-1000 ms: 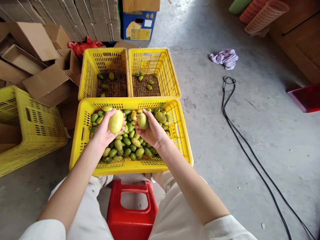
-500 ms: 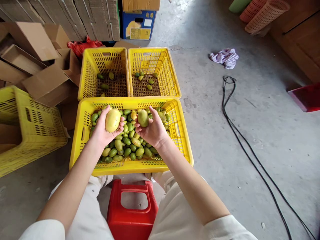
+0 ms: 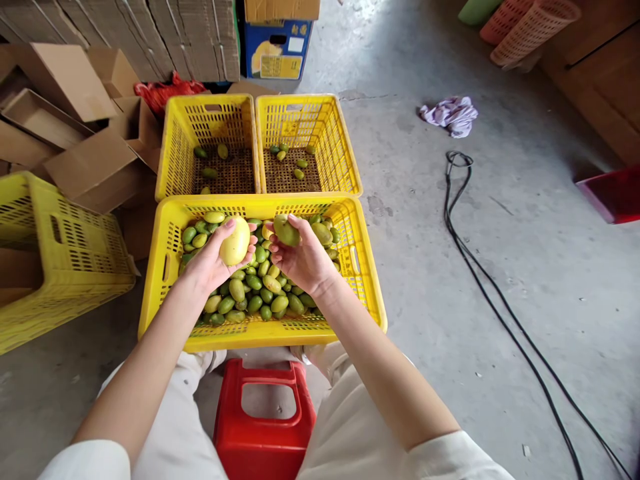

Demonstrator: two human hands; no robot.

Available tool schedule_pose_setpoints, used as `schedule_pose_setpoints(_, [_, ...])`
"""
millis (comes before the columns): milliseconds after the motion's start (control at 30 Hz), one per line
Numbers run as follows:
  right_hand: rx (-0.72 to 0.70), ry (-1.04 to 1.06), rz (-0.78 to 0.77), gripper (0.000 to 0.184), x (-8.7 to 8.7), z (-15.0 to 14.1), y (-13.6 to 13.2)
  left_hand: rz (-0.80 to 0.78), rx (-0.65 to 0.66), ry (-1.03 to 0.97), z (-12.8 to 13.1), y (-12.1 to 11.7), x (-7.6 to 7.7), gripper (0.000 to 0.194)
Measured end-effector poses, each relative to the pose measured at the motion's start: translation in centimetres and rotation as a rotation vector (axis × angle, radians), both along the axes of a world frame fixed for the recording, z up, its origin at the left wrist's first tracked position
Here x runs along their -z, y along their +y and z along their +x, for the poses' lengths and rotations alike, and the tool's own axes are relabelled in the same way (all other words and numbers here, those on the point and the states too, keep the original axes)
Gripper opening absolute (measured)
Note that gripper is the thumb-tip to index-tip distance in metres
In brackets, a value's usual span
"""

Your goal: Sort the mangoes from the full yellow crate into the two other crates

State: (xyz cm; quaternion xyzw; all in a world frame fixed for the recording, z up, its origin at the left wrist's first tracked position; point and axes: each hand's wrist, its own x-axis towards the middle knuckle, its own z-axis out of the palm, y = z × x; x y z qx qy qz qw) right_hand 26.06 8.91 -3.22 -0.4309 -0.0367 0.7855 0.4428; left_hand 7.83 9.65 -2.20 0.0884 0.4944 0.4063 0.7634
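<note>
A big yellow crate (image 3: 165, 300) in front of me is heaped with several green and yellow-green fruits (image 3: 255, 287). My left hand (image 3: 210, 267) cups a large yellow fruit (image 3: 235, 243) above the heap. To its right my right hand (image 3: 303, 260) is closed round a smaller green-yellow fruit (image 3: 285, 231). Both hands hover over the near crate's middle. Behind it stand two smaller yellow crates: the left one (image 3: 173, 147) and the right one (image 3: 345, 147), each with a few fruits on its bottom.
A red plastic stool (image 3: 263, 427) sits between my knees. Another yellow crate (image 3: 50, 253) and cardboard boxes (image 3: 75, 133) lie at left. A black cable (image 3: 480, 267) and a crumpled cloth (image 3: 450, 115) are on the concrete floor at right. A red tray (image 3: 613, 195) sits at the right edge.
Both hands have turned their fruits slightly and shifted a little toward the far side of the crate. The fruits stay in my grip.
</note>
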Motion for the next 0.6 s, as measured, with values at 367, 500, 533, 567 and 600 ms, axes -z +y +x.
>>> schedule_pose_setpoints(367, [0.059, -0.031, 0.008, 0.023, -0.91, -0.35, -0.26, 0.161, 0.055, 0.062, -0.06, -0.39, 0.89, 0.032])
schedule_pose_setpoints(500, [0.048, 0.000, -0.019, 0.010, -0.65, -0.09, -0.19, 0.216, 0.054, 0.066, -0.09, -0.42, 0.69, 0.047])
schedule_pose_setpoints(533, [0.039, 0.003, 0.000, 0.009, -0.51, -0.01, -0.19, 0.222, 0.055, 0.062, -0.06, -0.45, 0.66, 0.053])
schedule_pose_setpoints(567, [0.035, 0.006, 0.020, 0.011, -0.36, 0.06, -0.21, 0.223, 0.054, 0.056, -0.01, -0.47, 0.61, 0.057])
schedule_pose_setpoints(600, [0.034, 0.012, 0.032, 0.013, -0.22, 0.12, -0.22, 0.219, 0.050, 0.048, 0.05, -0.48, 0.53, 0.058])
